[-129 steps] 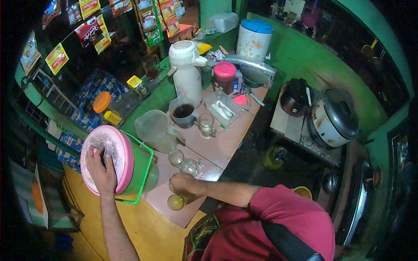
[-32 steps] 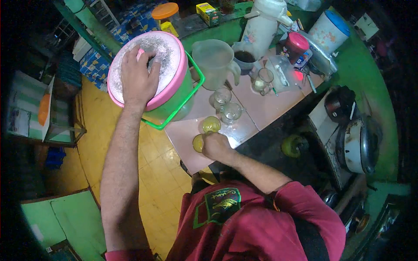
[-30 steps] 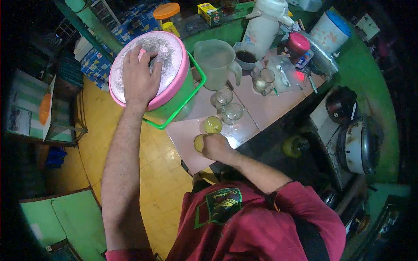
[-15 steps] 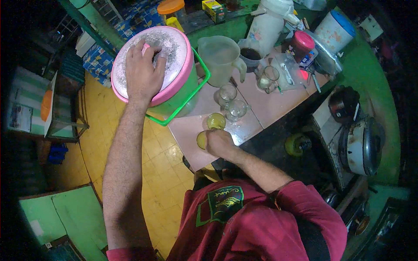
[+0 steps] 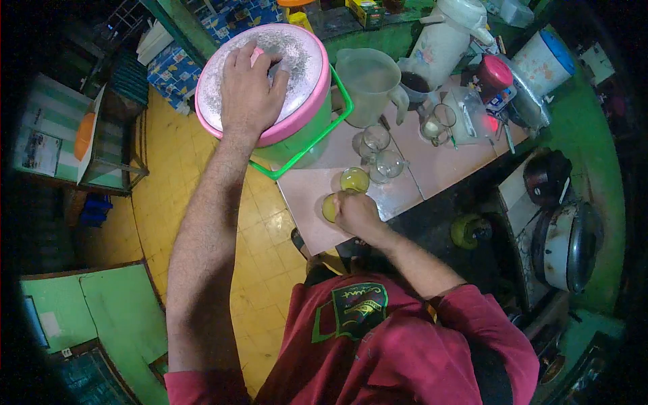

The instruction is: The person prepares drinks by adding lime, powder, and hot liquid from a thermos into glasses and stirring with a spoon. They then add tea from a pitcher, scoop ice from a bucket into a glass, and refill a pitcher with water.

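Note:
My left hand (image 5: 251,94) lies over the pale, grey-speckled lid (image 5: 305,59) with a pink rim, its fingers around the small pink knob. The lid sits on a green bucket (image 5: 307,143) with a bright green handle. At the table's near edge, my right hand (image 5: 359,217) is closed on a glass mug (image 5: 329,208) of yellow-green liquid, which it partly hides. A second mug of yellow-green liquid (image 5: 354,179) stands just beyond. Farther back are two clear glass mugs (image 5: 376,138) (image 5: 390,165), close together.
A plastic pitcher (image 5: 368,84) stands behind the mugs, beside a tub of dark liquid (image 5: 416,86). Farther right are a glass mug (image 5: 439,125), a white thermos jug (image 5: 445,44) and a red-lidded jar (image 5: 494,73). A large pot (image 5: 567,246) stands at the right. Yellow floor tiles (image 5: 260,290) show below.
The whole view has shifted, so the bucket and table appear farther right and slightly higher. Both hands keep their places on the lid knob and the mug.

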Demonstrator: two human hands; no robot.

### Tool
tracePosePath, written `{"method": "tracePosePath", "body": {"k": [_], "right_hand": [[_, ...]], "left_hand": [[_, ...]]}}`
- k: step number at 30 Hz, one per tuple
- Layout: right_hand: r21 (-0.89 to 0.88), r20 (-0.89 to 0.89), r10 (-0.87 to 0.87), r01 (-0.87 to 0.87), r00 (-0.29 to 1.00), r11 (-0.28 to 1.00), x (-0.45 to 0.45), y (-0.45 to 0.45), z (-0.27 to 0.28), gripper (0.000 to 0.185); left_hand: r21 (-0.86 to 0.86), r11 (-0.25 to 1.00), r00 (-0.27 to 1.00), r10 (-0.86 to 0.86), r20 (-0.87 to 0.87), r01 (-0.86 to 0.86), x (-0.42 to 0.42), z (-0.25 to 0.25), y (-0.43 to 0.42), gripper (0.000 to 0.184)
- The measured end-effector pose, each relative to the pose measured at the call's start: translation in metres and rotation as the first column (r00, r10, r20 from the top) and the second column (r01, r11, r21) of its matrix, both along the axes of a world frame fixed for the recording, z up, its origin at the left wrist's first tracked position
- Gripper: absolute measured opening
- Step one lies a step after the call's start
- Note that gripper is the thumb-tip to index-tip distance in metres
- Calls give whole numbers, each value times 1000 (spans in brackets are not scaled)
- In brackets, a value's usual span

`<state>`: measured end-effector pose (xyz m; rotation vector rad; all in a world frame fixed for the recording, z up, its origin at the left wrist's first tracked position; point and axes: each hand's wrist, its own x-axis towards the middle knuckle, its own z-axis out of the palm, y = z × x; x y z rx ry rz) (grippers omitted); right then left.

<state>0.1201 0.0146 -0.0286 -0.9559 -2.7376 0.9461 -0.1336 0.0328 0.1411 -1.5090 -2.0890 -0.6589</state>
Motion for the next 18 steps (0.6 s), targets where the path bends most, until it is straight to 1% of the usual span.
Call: {"method": "tracePosePath", "body": {"k": [1,3,4,6,7,9,10,12,13,15,16,18], "right_hand": [[1,1,1,-1,1000,1000,0,1,0,23],[-33,147,124,-121,981,992,0,3,2,22],[-33,147,123,-119,981,992,1,1,1,22],[42,-28,5,-4,1000,999,0,-1,1,20],[44,-28,5,-4,1000,999,1,1,1,20],[-46,120,137,-132,983,990,2,4,1,20],[-49,120,136,-131,983,990,3,3,0,20],[78,-23,36,-34,999,996,3,1,-2,20],[80,-22,35,-33,999,996,3,2,-3,20],[2,33,168,-168,985,986,4,3,-3,22],[2,36,163,-163,986,987,5,2,-2,22],[67,-31,43,-41,999,997,2,2,0,22]], "left_hand": [[1,1000,1000,1,1,-1,0,0,0,33],[-22,1000,1000,22,17,-22,1,1,0,34],[-22,1000,1000,20,18,-20,1,1,0,34],[-21,1000,1000,9,12,-9,1,2,0,34],[-18,1000,1000,9,13,-9,2,3,0,34],[-27,1000,1000,9,5,-9,2,3,-1,34],[-29,1000,1000,8,6,-8,3,2,-1,34],[-7,1000,1000,12,-24,-12,4,2,-1,31],[-5,1000,1000,11,-24,-11,3,2,0,31],[-1,1000,1000,-16,3,16,3,3,-1,31],[0,1000,1000,-21,5,21,4,2,-1,31],[-1,1000,1000,0,-15,0,4,3,-1,31]]}}
